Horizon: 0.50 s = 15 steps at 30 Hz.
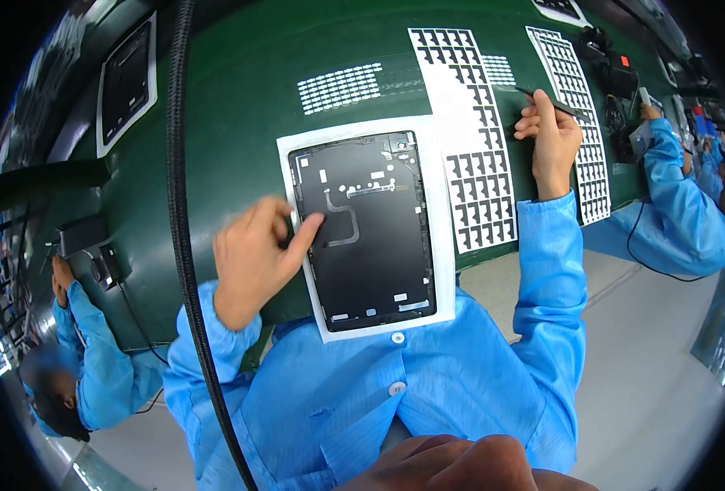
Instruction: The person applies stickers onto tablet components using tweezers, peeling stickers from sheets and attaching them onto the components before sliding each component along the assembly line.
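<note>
A black tablet housing [379,262] lies on a white sheet [444,286] close to my body, with small white pieces and a grey flat cable on its inner face. At its left edge is my left hand [256,250], thumb and fingers apart, the thumb over the housing's rim. My right hand [552,139] is raised between two sticker sheets and pinches dark tweezers [563,106], whose tip points left toward a patch of small white labels [499,71]. A sheet of black stickers [483,200] stands right of the housing.
Another label patch [339,88] lies beyond the housing. A second sticker sheet [579,131] is at right. A thick black cable [178,164] crosses the view at left. Another tablet housing [127,82] lies at upper left. Co-workers in blue sleeves [101,344] sit on both sides.
</note>
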{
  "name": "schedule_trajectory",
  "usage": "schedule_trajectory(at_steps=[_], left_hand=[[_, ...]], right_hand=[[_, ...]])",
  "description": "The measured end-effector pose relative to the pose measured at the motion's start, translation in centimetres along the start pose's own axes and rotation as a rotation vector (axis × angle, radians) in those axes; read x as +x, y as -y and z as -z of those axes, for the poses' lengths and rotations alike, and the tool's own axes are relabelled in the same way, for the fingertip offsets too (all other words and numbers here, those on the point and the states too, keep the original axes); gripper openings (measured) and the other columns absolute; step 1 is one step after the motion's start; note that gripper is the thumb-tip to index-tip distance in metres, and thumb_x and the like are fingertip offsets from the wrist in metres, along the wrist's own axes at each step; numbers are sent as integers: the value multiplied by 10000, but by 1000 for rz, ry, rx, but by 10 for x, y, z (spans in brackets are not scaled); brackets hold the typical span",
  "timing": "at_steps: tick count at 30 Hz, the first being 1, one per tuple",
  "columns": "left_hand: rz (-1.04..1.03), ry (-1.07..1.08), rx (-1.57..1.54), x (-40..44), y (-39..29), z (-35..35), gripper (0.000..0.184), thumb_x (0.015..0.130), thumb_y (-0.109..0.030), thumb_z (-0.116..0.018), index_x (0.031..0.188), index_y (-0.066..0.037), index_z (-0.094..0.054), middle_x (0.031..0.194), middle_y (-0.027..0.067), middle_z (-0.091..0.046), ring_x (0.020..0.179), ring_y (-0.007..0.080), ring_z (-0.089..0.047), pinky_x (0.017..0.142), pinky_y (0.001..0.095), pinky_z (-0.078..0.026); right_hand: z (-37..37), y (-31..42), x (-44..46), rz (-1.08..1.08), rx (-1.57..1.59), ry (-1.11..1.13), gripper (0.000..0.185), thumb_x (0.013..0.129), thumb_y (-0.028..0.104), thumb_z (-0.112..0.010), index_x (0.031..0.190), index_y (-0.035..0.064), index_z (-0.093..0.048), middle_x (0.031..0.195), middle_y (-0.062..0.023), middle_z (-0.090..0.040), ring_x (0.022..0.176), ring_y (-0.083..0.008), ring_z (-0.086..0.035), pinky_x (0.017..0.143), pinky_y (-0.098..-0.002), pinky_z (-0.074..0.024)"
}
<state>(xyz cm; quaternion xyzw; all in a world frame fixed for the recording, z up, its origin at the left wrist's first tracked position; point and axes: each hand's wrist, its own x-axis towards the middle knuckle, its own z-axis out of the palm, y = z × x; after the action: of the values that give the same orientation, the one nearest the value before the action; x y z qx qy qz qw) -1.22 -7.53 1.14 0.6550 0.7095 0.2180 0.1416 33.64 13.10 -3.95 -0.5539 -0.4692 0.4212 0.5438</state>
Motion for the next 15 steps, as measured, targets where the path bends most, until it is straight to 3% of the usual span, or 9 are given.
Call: schedule_trajectory(at_steps=[3,6,11,15], left_hand=[[189,299,39,-32,-1,10,390,835,-405,-766,691,-73,-622,485,45,-557,407,233,-551,441,347,-428],[184,383,-41,-49,-6,6,445,868,-419,-728,620,-73,-600,479,59,-575,404,239,-568,433,344,-427],[34,289,-6,-52,-5,2,379,845,-322,-764,617,-79,-584,464,48,-526,388,225,-530,414,338,-400],[-131,122,58,-31,-30,12,293,798,-279,-803,693,-98,-598,492,23,-522,418,214,-539,417,337,-400]], right_hand=[[-2,-3,6,5,3,-7,315,939,216,-693,958,-98,-702,738,-114,-669,523,-147,-622,466,-239,-509],[-7,-3,7,4,-20,-10,311,937,213,-696,956,-98,-701,732,-112,-667,522,-141,-620,461,-236,-497],[-7,1,1,12,-38,-1,309,939,205,-695,930,-104,-695,732,-116,-667,508,-136,-612,448,-237,-484],[-9,5,-4,-50,-103,156,327,933,218,-704,780,-69,-669,641,-111,-650,452,-137,-588,421,-232,-464]])
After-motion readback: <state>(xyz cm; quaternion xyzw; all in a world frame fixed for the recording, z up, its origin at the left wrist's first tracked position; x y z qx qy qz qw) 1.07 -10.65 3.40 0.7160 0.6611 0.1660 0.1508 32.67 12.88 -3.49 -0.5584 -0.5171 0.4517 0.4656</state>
